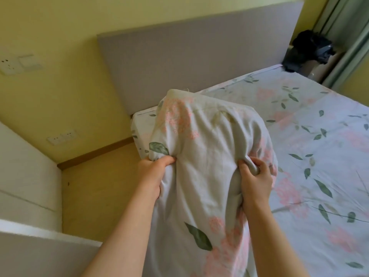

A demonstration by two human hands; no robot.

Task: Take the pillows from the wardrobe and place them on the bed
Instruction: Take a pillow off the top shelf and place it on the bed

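Floral pillow [201, 156] held upright above the bed's [319, 156] head corner, near the headboard [199, 56]; left hand [153, 172] and right hand [255, 176] fingers bunching its cover tight, likely for steering it down flat.

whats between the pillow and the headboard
In the head view, only a bare strip of floral sheet lies between the held pillow and the grey headboard; no other pillow is there.
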